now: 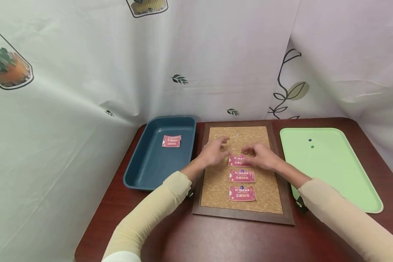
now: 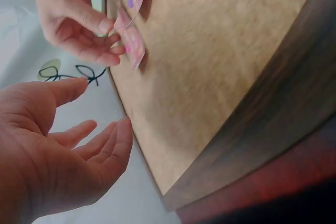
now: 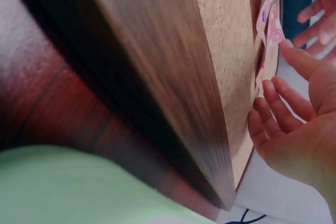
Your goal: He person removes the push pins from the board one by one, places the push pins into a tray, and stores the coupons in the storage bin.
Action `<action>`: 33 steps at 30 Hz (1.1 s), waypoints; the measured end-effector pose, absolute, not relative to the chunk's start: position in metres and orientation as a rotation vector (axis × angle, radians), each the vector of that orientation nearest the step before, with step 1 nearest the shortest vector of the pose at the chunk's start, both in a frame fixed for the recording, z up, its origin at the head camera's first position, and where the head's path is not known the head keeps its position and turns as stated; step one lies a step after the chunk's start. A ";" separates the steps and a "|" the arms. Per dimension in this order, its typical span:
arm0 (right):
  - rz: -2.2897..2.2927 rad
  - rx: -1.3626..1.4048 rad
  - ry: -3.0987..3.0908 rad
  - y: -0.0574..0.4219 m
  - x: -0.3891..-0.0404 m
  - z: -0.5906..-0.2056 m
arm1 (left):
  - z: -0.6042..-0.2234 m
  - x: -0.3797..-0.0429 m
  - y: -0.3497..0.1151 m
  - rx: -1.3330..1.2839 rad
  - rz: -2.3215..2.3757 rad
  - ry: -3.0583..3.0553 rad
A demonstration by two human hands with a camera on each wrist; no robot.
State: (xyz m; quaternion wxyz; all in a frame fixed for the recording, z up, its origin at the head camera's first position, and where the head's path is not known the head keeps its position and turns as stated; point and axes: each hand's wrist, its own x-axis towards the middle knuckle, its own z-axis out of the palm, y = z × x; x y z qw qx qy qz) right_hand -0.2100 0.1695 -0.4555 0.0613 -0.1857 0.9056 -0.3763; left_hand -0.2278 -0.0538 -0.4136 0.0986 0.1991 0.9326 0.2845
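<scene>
Three pink coupons are pinned in a column on a cork board [image 1: 216, 189]. A pink pushpin [image 1: 241, 157] is in the top coupon [image 1: 235, 163], a purple one in the middle coupon [image 1: 242, 177], a dark blue one in the bottom coupon [image 1: 242, 194]. My right hand [image 1: 261, 156] hovers at the top coupon's right side, partly covering it; its loosely bent fingers [image 3: 281, 108] hold nothing. Across from it, left of that coupon, my left hand [image 1: 213, 152] stays over the cork with thumb and fingers [image 2: 118, 145] apart and nothing between them.
Left of the board, a dark blue tray [image 1: 141, 171] contains overlapping pink coupons [image 1: 171, 142]. A light green tray [image 1: 353, 182] on the right carries a blue pushpin [image 1: 310, 140] and a green pushpin [image 1: 312, 147]. Behind the brown table [image 1: 216, 240] hangs a white patterned curtain [image 1: 209, 54].
</scene>
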 end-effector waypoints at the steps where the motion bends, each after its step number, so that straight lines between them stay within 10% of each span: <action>1: -1.136 -0.555 2.742 0.169 -0.211 -0.456 | -0.416 -0.227 -0.053 0.595 0.820 2.752; 33: -1.140 -0.364 2.694 0.160 -0.222 -0.461 | -0.457 -0.232 -0.043 0.524 0.964 2.744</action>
